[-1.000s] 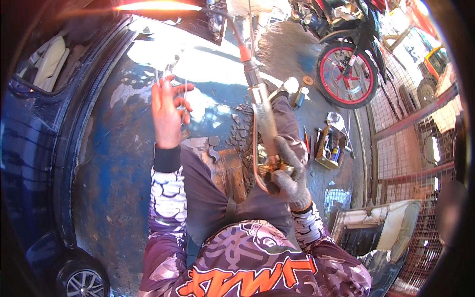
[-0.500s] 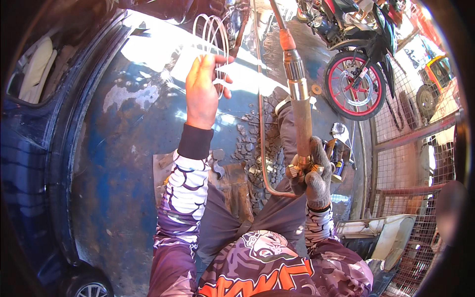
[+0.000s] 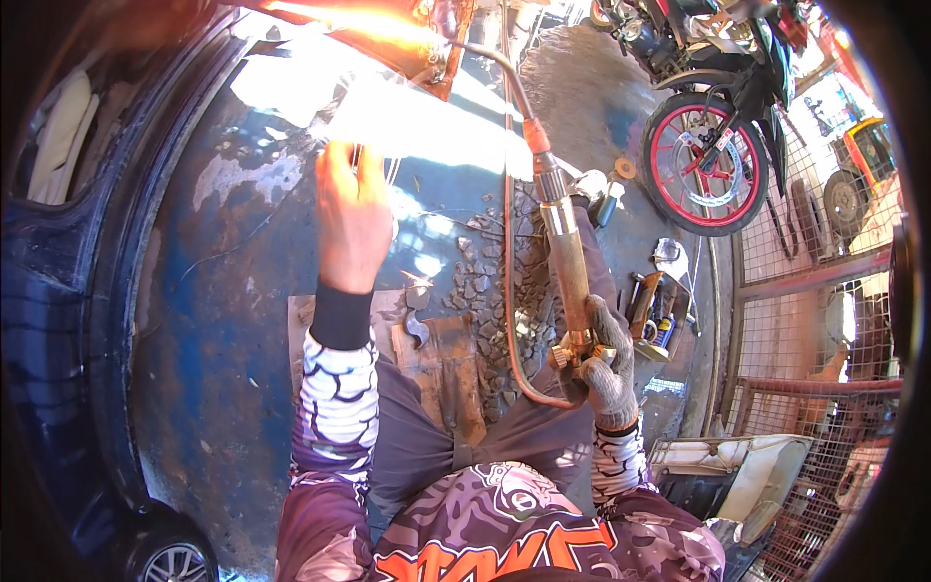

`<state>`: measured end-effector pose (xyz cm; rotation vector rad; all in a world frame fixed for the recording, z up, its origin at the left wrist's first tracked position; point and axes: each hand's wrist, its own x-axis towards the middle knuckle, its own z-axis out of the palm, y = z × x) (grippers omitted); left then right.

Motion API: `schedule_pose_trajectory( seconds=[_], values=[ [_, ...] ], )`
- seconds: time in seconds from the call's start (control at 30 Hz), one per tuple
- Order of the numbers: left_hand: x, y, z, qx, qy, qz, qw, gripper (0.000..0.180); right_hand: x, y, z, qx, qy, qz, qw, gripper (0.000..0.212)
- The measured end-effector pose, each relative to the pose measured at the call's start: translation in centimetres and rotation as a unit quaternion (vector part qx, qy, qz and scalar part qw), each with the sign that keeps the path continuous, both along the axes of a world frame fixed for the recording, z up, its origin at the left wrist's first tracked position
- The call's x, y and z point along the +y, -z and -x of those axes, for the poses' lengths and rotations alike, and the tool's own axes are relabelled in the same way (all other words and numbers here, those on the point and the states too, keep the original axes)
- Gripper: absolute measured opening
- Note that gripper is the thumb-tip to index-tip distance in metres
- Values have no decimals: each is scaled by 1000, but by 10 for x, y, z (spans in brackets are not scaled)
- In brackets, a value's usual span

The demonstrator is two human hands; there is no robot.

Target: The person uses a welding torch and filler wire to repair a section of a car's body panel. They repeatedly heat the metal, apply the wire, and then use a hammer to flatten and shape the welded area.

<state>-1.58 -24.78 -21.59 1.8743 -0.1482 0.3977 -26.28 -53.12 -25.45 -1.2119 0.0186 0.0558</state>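
My gloved right hand (image 3: pixel 608 367) is wrapped round the lower end of a brass gas torch (image 3: pixel 561 218), by its valve knobs. The torch points up and away, and its thin bent neck ends near the top edge. A bright orange flame (image 3: pixel 359 24) streams leftward there, beside a rusty brown metal part (image 3: pixel 452 60). My bare left hand (image 3: pixel 354 218) is closed on a thin coil of wire (image 3: pixel 392 173), held below the flame. Glare washes out most of the coil's loops. A reddish hose (image 3: pixel 509 242) curves down to the torch's lower end.
A dark blue car body (image 3: pixel 58 320) lines the left side. Broken chips (image 3: pixel 475 276) lie on the floor between my legs. To the right are a small tool box (image 3: pixel 659 315), a motorcycle wheel with a red rim (image 3: pixel 705 163) and a wire mesh fence (image 3: pixel 805 330).
My left hand has moved left and slightly down with the wire coil. The torch has shifted left and down, its neck now showing. The flame and more of the rusty part have come into view.
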Motion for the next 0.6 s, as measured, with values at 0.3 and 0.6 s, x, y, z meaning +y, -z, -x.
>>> schedule_pose_trajectory(
  seconds=[0.3, 0.6],
  values=[
    [83, -1, 103, 188, -71, 186, 962, 40, 29, -20, 3, 92, -75, 171, 978, 71],
    [84, -57, 106, -20, -137, -5, 990, 40, 51, -19, 3, 136, -82, 190, 969, 65]
  ],
)
